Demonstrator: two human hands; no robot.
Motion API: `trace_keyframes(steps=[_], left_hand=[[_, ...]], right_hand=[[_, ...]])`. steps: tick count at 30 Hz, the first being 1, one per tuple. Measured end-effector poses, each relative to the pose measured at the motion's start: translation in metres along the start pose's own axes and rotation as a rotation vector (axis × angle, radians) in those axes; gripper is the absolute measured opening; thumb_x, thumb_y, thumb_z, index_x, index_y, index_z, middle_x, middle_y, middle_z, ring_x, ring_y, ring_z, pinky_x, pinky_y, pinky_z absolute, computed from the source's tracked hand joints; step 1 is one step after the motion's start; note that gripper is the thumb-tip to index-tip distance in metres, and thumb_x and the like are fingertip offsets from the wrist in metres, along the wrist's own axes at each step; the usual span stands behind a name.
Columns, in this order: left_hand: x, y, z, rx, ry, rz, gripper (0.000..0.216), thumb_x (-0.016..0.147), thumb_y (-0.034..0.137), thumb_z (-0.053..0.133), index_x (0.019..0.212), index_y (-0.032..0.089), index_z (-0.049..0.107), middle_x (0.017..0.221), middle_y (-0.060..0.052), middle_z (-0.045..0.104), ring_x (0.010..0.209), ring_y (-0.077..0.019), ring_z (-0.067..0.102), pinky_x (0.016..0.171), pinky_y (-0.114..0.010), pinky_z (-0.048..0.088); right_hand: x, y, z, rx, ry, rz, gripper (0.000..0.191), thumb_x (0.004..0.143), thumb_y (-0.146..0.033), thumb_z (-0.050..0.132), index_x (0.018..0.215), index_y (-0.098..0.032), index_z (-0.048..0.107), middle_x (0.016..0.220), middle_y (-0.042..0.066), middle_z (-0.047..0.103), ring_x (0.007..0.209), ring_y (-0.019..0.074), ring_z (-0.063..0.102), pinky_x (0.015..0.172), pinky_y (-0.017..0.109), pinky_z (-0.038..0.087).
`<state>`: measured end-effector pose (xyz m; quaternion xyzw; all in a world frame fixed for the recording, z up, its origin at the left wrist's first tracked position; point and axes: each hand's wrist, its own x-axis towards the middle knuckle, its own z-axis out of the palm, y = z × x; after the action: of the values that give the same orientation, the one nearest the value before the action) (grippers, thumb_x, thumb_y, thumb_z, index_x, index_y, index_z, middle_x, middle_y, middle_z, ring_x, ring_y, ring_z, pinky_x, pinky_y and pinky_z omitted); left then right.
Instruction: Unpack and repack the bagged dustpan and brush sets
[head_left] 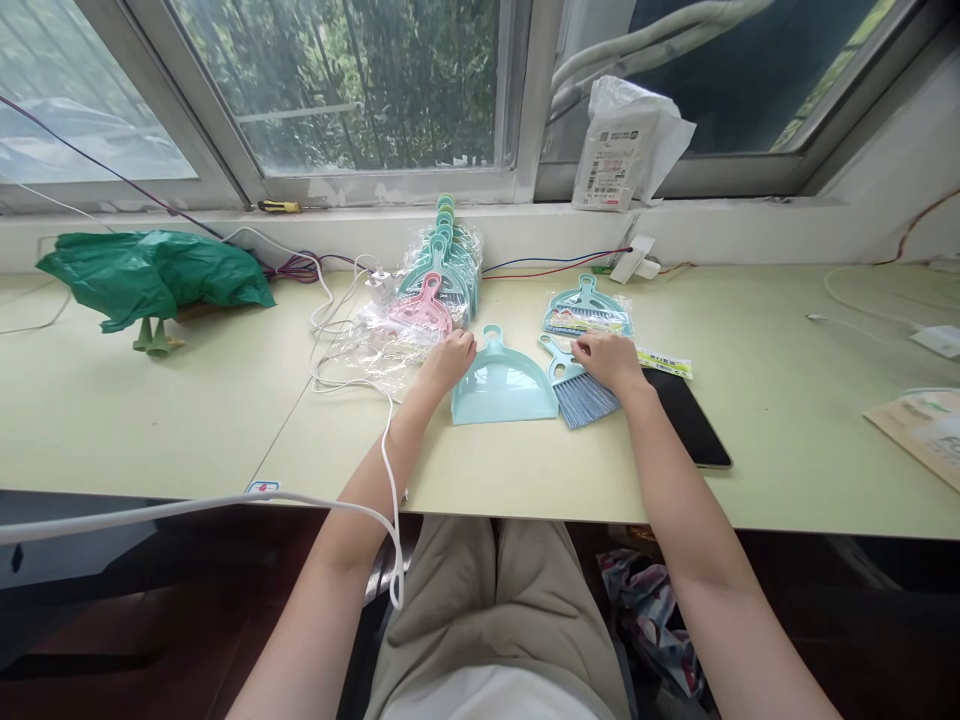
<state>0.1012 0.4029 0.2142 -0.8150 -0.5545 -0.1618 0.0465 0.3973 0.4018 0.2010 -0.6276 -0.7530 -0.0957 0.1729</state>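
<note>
A small teal dustpan lies flat on the pale table in front of me. My left hand rests at the pan's left rim with its fingers curled against it. Just right of the pan lies a little teal brush with grey-blue bristles. My right hand is closed over the brush's handle. Behind the right hand sits a packaged teal dustpan set with a printed card.
A row of wrapped teal and pink dustpan sets stands behind the left hand amid loose clear wrappers. White cables trail leftwards. A dark phone lies at my right forearm, a green bag far left, a parcel on the sill.
</note>
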Motion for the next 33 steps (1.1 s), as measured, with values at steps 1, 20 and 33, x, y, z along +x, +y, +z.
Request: trace_keyframes(steps=[1,20,33], left_hand=[[0.0001,-0.0005,0.0006,-0.002,0.003,-0.006,0.032,0.098,0.026,0.03,0.091,0.015,0.059,0.095,-0.012,0.062,0.085,-0.0199,0.062,0.07,-0.029,0.042],[0.0012,-0.0069,0.0006,-0.006,0.042,-0.11,0.03,0.095,0.026,0.033,0.089,0.017,0.06,0.09,-0.011,0.066,0.085,-0.0205,0.063,0.069,-0.028,0.041],[-0.0011,-0.0028,-0.0039,-0.01,0.007,-0.134,0.032,0.096,0.027,0.031,0.091,0.016,0.061,0.092,-0.012,0.067,0.087,-0.0228,0.063,0.071,-0.03,0.041]], right_hand=[[-0.0001,-0.0003,-0.0006,-0.008,0.021,0.021,0.034,0.09,-0.035,0.042,0.074,-0.018,0.067,0.084,0.007,0.069,0.075,0.0189,0.057,0.058,0.029,0.025],[0.0016,0.0055,-0.0055,-0.045,0.134,0.439,0.043,0.092,-0.039,0.036,0.083,-0.016,0.071,0.079,0.015,0.068,0.071,0.0239,0.057,0.061,0.03,0.029],[0.0025,0.0047,-0.0051,-0.049,0.073,0.405,0.042,0.089,-0.037,0.037,0.085,-0.017,0.073,0.079,0.016,0.069,0.074,0.0261,0.061,0.062,0.032,0.034]])
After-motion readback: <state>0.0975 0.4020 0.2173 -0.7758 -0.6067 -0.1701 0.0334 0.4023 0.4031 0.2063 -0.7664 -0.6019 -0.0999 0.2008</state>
